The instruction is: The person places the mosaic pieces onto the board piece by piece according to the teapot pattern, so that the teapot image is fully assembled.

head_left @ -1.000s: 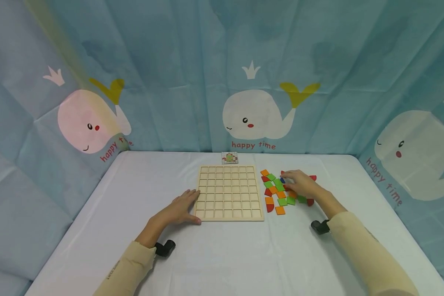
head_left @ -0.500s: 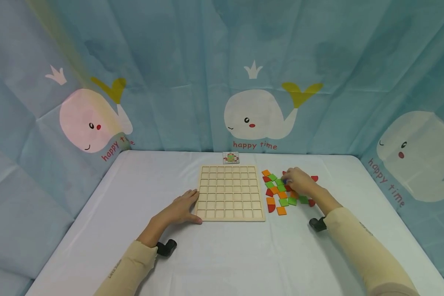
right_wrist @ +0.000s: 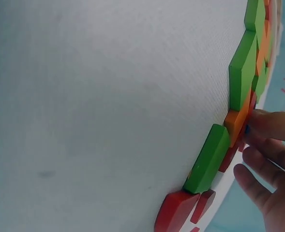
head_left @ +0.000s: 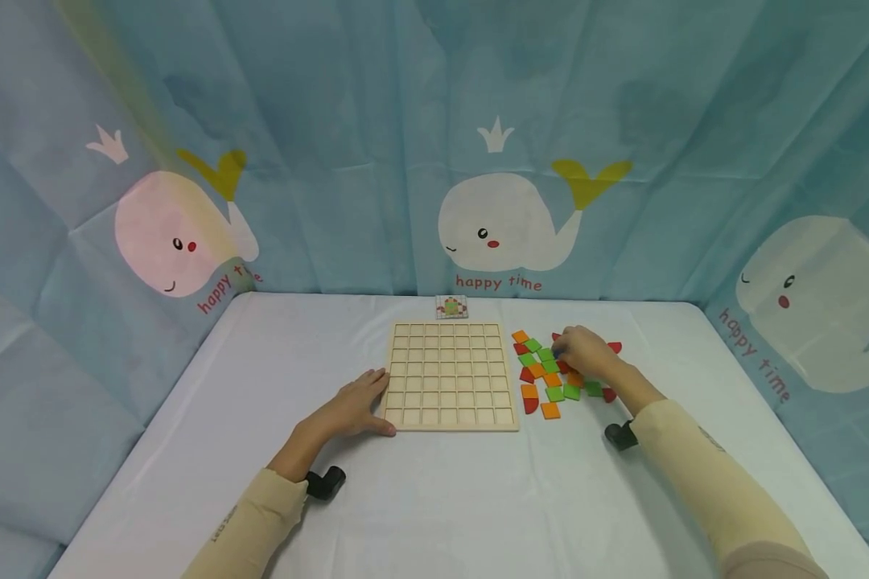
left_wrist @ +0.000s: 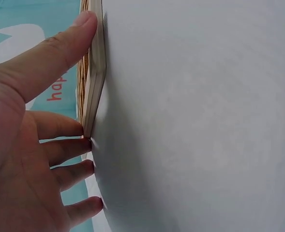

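Observation:
A square wooden grid board (head_left: 451,370) lies flat on the white table. My left hand (head_left: 351,408) rests at its left side, fingers spread and fairly straight. In the left wrist view the thumb (left_wrist: 67,46) lies against the board's edge (left_wrist: 97,63). Right of the board my right hand (head_left: 590,354) reaches down into a scatter of coloured tiles and pinches a small blue tile (right_wrist: 247,129), mostly hidden by the fingers. Around it lie green tiles (head_left: 554,394), orange tiles (head_left: 550,411) and red quarter-round tiles (head_left: 531,406).
A small pattern card (head_left: 451,307) lies behind the board, close to the table's back edge. A blue curtain (head_left: 333,161) printed with whales hangs behind and at both sides. The white tablecloth (head_left: 442,498) stretches in front of the board.
The fingers of my right hand have closed on the blue tile among the pieces, and the hand has shifted only slightly. My left hand stays at the board's edge.

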Motion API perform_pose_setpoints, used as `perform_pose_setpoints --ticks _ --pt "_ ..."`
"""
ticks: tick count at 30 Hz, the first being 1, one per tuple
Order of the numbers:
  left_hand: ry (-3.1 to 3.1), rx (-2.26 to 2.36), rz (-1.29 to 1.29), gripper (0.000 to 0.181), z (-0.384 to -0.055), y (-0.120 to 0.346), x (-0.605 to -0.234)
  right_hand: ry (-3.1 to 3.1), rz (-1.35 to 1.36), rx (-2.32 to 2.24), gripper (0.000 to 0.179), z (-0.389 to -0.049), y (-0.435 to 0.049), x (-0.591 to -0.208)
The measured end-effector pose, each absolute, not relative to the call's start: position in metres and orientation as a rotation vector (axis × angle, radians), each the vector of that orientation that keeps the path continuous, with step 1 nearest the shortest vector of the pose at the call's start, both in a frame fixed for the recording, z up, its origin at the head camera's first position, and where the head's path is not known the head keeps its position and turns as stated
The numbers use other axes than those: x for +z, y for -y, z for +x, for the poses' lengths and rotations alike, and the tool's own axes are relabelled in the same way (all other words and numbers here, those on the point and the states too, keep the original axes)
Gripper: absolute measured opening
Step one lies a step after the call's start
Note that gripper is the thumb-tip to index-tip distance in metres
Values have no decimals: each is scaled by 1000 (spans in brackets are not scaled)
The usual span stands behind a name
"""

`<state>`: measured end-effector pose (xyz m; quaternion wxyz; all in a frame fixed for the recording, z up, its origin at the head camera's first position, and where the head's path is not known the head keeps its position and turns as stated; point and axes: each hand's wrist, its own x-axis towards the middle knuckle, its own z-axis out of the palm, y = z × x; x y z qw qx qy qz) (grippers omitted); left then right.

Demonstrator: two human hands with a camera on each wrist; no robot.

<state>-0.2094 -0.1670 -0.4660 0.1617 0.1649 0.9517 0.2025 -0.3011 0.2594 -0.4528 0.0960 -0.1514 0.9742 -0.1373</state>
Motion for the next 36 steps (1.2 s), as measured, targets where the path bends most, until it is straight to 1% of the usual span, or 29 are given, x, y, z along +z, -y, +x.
perform_pose_setpoints --ticks 7,14,22,36 --pt "-2726 582 473 104 -208 164 -463 -2888 -430 -401 17 -301 -261 -451" --pt "-2734 578 448 102 -208 161 -460 -2902 -383 -453 23 -306 -255 -443" --pt "-2758 562 431 102 -207 161 -463 -2951 -424 -509 21 -319 -220 -433" --pt "-2762 554 442 101 -208 158 -461 -2947 -661 -629 19 -338 -158 -437"
